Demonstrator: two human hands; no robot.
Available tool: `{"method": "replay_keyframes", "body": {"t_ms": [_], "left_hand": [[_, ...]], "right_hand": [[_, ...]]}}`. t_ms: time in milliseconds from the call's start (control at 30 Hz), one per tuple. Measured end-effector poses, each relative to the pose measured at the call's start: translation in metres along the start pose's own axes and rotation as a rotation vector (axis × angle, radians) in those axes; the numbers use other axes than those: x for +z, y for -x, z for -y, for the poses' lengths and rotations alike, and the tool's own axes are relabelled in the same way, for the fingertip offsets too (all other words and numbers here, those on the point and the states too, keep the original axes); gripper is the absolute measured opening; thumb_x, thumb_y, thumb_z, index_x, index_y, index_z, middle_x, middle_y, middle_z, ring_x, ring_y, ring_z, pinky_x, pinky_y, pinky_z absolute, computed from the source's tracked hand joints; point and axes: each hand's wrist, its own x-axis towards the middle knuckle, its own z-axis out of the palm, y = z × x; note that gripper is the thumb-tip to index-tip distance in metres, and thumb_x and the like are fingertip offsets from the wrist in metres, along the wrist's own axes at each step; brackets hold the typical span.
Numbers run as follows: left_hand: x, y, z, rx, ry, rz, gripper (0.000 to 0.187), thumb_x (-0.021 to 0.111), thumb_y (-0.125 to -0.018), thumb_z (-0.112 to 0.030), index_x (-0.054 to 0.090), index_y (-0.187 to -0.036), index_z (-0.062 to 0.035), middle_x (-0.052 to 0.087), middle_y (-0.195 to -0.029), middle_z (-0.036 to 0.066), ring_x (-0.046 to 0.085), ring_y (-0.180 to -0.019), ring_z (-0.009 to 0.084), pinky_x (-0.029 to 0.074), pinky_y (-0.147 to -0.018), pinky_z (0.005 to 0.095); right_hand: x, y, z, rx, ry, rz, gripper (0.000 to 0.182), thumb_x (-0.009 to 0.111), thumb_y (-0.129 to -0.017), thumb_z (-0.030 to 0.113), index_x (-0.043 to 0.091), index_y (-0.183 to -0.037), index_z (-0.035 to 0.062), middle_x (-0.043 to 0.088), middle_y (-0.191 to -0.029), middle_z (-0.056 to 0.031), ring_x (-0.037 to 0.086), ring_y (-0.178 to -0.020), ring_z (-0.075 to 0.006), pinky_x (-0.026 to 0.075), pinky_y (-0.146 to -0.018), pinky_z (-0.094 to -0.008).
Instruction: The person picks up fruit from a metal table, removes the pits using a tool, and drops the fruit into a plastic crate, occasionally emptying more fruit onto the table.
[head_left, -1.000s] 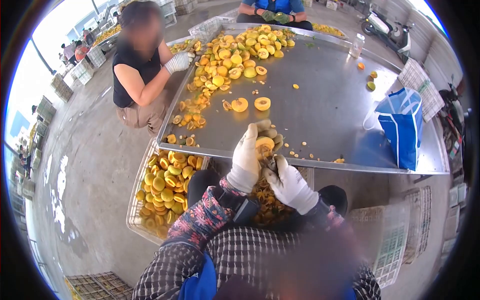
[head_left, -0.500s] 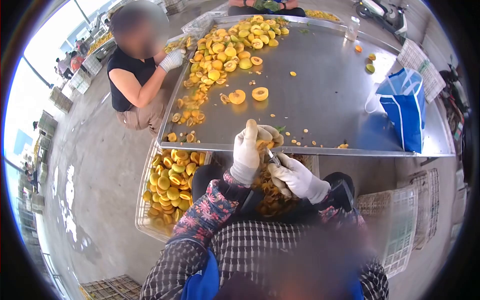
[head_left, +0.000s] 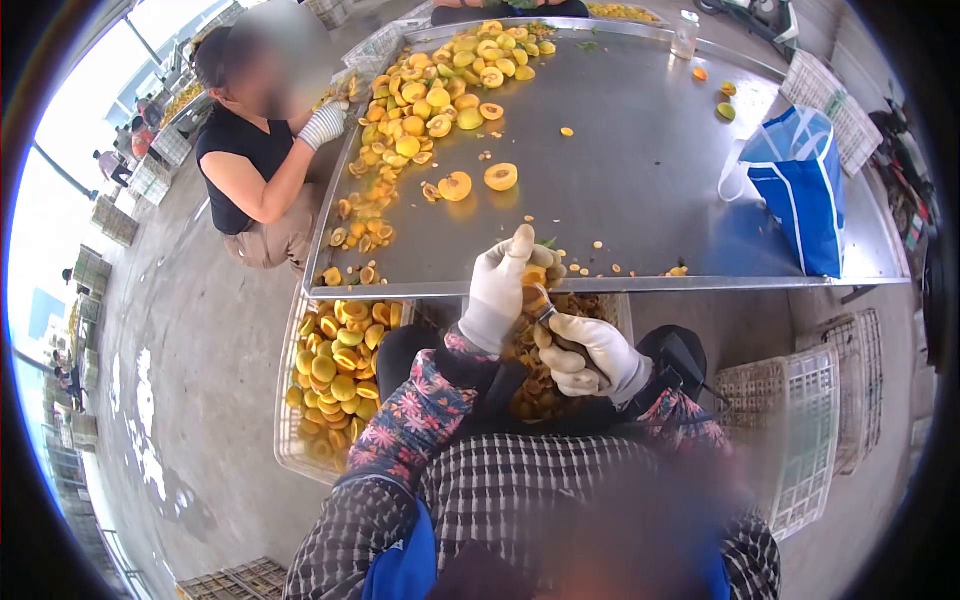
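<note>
In the middle of the head view, my left hand [head_left: 502, 292], in a pale glove, is closed around a yellow peach half [head_left: 535, 297] at the table's front edge. The glove's fingers cover part of the fruit. My right hand [head_left: 600, 357], also gloved, grips a small pitting tool [head_left: 546, 313] with a dark handle and a curved metal head. That head is against or very close to the cut side of the peach half. Below both hands, cut fruit pieces [head_left: 530, 390] lie in a container between my knees, partly hidden by the hands.
A metal table [head_left: 620, 200] carries a heap of peach halves [head_left: 430, 100], loose stones, a blue bag [head_left: 800, 190] and a bottle [head_left: 685, 35]. A crate of peach halves [head_left: 335, 370] stands at left. Crates [head_left: 780, 420] are on the right. A co-worker [head_left: 260, 160] sits at left.
My right hand has turned slightly, showing more of the tool's handle and its curved metal head at the fruit. The whole view has shifted a little with my head.
</note>
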Motion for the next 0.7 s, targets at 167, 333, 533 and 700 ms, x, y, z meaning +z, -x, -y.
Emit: {"method": "replay_keyframes", "body": {"t_ms": [167,333,533,700], "left_hand": [[-0.039,0.009,-0.015,0.065,-0.336,0.043,0.051,0.062,-0.095,-0.046,0.065,-0.096,0.0047,0.069,-0.084,0.011,0.066,-0.077,0.0179,0.054,-0.073,0.0314],[-0.153,0.048,-0.078,0.023,-1.561,-0.169,0.049,0.065,-0.088,-0.045,0.065,-0.117,-0.0048,0.067,-0.109,0.019,0.065,-0.099,0.0292,0.050,-0.088,0.0375],[-0.177,-0.039,-0.092,0.124,-1.595,-0.254,0.058,0.063,-0.089,-0.045,0.057,-0.130,-0.0037,0.057,-0.130,0.024,0.052,-0.125,0.0357,0.040,-0.105,0.0400],[-0.153,-0.170,-0.067,0.168,-1.633,-0.309,0.062,0.059,-0.090,-0.047,0.054,-0.133,-0.0036,0.055,-0.132,0.024,0.053,-0.124,0.0376,0.042,-0.104,0.0425]], "right_hand": [[-0.017,0.025,-0.010,0.031,0.466,-0.333,0.022,0.047,-0.103,0.028,0.053,-0.098,0.0071,0.045,-0.060,-0.0007,0.041,-0.039,-0.0108,0.033,-0.037,-0.0239],[-0.040,0.046,-0.022,0.254,1.660,-0.391,0.038,0.055,-0.096,0.030,0.047,-0.119,0.0004,0.065,-0.078,-0.0220,0.065,-0.080,-0.0399,0.049,-0.071,-0.0477],[-0.053,0.021,-0.030,0.183,1.737,-0.395,0.048,0.056,-0.095,0.029,0.043,-0.131,0.0009,0.064,-0.082,-0.0257,0.064,-0.082,-0.0429,0.049,-0.072,-0.0489],[-0.055,0.012,-0.028,0.224,1.651,-0.417,0.042,0.056,-0.095,0.030,0.048,-0.124,0.0000,0.065,-0.088,-0.0258,0.064,-0.087,-0.0430,0.049,-0.076,-0.0487]]}}
